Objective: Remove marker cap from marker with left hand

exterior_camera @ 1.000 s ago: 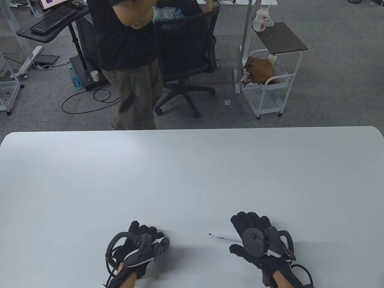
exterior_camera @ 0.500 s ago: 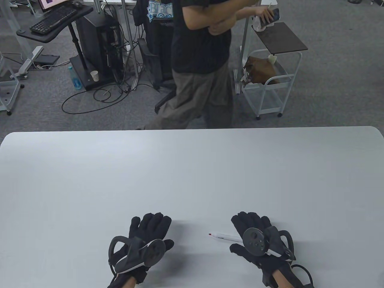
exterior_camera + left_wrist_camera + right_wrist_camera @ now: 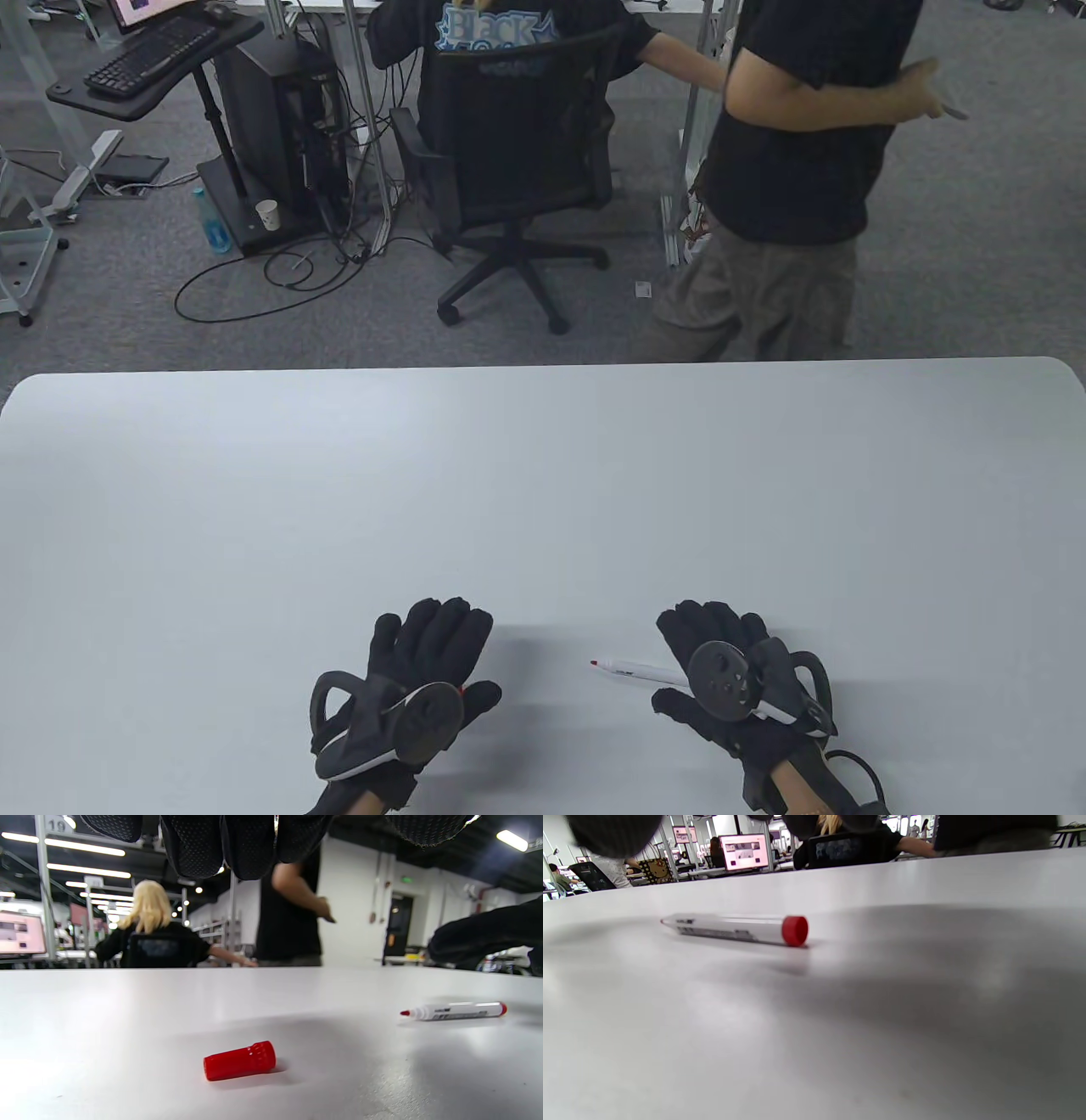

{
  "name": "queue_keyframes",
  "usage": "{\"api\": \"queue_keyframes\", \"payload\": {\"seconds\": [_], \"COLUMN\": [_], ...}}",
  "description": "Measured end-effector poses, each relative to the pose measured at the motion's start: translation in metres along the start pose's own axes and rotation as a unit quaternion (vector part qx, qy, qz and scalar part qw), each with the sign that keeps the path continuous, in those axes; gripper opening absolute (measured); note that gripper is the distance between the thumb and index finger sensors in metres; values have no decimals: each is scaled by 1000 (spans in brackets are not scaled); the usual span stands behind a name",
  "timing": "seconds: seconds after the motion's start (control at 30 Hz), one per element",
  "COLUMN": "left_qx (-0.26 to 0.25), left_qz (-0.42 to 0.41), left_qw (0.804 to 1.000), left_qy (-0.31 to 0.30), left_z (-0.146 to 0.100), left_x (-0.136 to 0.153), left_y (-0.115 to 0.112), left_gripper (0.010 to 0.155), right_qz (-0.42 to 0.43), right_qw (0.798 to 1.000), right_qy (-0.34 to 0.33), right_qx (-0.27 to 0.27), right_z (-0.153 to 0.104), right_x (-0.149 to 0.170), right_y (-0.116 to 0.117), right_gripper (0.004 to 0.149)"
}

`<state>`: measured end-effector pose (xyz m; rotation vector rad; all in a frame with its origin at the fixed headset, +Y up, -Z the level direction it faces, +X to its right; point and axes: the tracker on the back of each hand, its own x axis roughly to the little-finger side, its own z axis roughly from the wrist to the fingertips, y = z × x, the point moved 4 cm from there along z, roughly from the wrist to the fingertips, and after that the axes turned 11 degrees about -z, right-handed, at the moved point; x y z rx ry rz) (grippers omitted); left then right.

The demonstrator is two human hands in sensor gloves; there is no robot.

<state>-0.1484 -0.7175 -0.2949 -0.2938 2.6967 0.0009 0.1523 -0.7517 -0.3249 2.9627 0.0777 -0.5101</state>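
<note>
The white marker (image 3: 632,669) lies on the table with its red tip bare and pointing left; its rear end runs under my right hand. It also shows in the left wrist view (image 3: 452,1011) and the right wrist view (image 3: 738,928). The red cap (image 3: 239,1060) lies on its side on the table below my left hand, apart from the marker; the table view hides it under that hand. My left hand (image 3: 437,649) is flat, fingers stretched out, holding nothing. My right hand (image 3: 708,645) is open above the marker's rear, not gripping it.
The white table (image 3: 543,492) stretches far ahead of both hands. Behind its far edge a person (image 3: 789,170) stands at the right, and another person sits in an office chair (image 3: 509,170).
My left hand has turned from curled on its side to flat with fingers stretched out. The right hand and marker have not moved. The standing person has walked to the right.
</note>
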Motion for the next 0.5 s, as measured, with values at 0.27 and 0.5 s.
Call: {"api": "queue_keyframes", "payload": {"seconds": [0.27, 0.5], "left_qx": [1, 17], "left_qz": [15, 18], "left_qw": [1000, 1000], "left_qy": [4, 2], "left_z": [-1, 1], "left_x": [0, -3], "left_y": [1, -3], "left_gripper": [78, 78], "right_qz": [8, 7], "right_qw": [1000, 1000], "right_qy": [6, 2], "right_qx": [10, 3], "right_z": [-2, -1], "right_x": [5, 2], "right_y": [-5, -2], "right_gripper": [84, 84]}}
